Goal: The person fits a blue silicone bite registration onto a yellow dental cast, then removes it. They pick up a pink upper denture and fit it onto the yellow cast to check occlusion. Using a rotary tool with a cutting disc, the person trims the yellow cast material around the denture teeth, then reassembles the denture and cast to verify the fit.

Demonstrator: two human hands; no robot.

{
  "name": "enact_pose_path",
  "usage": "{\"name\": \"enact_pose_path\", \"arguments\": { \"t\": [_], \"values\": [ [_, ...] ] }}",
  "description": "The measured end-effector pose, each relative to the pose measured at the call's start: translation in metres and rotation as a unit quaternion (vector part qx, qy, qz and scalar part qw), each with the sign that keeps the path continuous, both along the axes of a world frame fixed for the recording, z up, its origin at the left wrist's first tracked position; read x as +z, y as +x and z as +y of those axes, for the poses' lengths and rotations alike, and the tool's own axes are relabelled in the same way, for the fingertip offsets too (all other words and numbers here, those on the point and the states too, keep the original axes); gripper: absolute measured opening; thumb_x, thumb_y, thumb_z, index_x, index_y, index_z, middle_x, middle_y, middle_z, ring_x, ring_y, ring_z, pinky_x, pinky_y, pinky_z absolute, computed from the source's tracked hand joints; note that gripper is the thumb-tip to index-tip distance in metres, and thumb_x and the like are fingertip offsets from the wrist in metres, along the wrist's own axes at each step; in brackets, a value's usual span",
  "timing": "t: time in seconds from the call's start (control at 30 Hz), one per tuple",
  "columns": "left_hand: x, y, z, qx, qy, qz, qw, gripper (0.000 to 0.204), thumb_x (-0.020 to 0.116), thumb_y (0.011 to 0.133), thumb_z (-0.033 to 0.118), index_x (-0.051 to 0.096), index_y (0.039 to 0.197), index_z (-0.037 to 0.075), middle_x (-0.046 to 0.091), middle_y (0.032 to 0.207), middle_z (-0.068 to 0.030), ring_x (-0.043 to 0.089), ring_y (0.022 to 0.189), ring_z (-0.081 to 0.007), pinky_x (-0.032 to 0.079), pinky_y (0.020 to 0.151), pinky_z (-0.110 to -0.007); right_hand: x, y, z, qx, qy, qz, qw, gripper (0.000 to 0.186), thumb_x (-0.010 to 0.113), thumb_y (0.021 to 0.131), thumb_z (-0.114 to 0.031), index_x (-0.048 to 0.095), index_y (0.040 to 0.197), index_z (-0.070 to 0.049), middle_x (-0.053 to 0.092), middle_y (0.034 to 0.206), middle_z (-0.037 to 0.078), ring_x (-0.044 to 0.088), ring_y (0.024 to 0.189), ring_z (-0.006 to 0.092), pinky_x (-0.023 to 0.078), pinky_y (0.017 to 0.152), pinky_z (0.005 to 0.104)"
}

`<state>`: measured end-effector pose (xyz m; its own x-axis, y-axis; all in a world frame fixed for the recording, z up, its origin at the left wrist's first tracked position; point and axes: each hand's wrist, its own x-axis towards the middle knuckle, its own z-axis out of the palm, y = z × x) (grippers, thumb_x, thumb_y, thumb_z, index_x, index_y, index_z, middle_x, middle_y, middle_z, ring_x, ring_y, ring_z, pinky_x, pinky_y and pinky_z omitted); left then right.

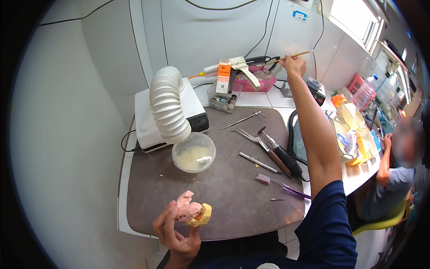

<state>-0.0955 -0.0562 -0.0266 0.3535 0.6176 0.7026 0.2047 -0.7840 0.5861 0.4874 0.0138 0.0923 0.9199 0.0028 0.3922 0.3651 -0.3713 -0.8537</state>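
A pink dental cast (pixel 188 210) with a yellow part sits in the left hand (pixel 175 233) above the brown mat's (pixel 224 188) near edge, fingers curled round it and hiding its underside. The right hand (pixel 294 66), beyond the far edge, pinches a thin brush (pixel 293 56); its long axis runs left-right, the tip hard to make out.

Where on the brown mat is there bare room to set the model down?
Bare mat lies between the clear bowl, the purple toothbrush and the near edge, just ahead of the left hand holding the dental model. The right half is crowded with hand instruments.
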Motion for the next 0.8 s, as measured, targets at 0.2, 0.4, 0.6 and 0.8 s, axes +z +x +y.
{"name": "enact_pose_path", "arguments": {
  "t": [0.2, 0.4, 0.6, 0.8],
  "values": [
    [-0.003, -0.001, 0.007, 0.002, 0.012, 0.010, 1.000, 0.062, 0.078, 0.083, 0.015, 0.051, 0.134, -0.006, 0.050, 0.124, -0.0166, 0.054, 0.113, -0.0291, 0.048, 0.096, -0.038, -0.007, 0.026, -0.011, 0.013, -0.307, -0.066, 0.949, 0.045, 0.066, 0.080, -0.065, 0.080, 0.089, -0.023, 0.073, 0.107, 0.012, 0.068, 0.105, 0.0329, 0.050, 0.091, 0.0438],
    [-0.003, 0.005, 0.006, -0.015, 0.003, -0.049, 0.999, 0.060, 0.082, 0.081, 0.016, 0.055, 0.131, -0.004, 0.056, 0.125, -0.0153, 0.058, 0.111, -0.0254, 0.054, 0.088, -0.034, 0.043, -0.057, -0.061, 0.088, -0.525, -0.046, 0.845, 0.055, 0.059, 0.085, -0.064, 0.080, 0.086, -0.013, 0.074, 0.084, 0.011, 0.071, 0.083, 0.0263, 0.053, 0.079, 0.0416],
    [0.004, 0.003, 0.008, -0.050, -0.052, -0.052, 0.996, 0.062, 0.084, 0.077, 0.014, 0.057, 0.130, -0.003, 0.057, 0.121, -0.0153, 0.059, 0.106, -0.0254, 0.052, 0.088, -0.034, 0.016, -0.215, -0.110, 0.335, -0.285, -0.192, 0.878, 0.023, 0.056, 0.096, -0.019, 0.071, 0.107, -0.006, 0.066, 0.069, 0.005, 0.058, 0.056, 0.0093, 0.045, 0.055, 0.0283],
    [0.035, 0.016, 0.012, -0.112, -0.023, -0.034, 0.993, 0.065, 0.087, 0.071, 0.008, 0.059, 0.129, -0.001, 0.060, 0.119, -0.0157, 0.060, 0.105, -0.0270, 0.051, 0.089, -0.035, -0.031, -0.337, -0.171, 0.593, -0.074, 0.099, 0.796, 0.033, 0.073, 0.089, -0.013, 0.063, 0.118, 0.000, 0.072, 0.084, 0.009, 0.071, 0.077, 0.0141, 0.056, 0.072, 0.0274]
  ]
}}
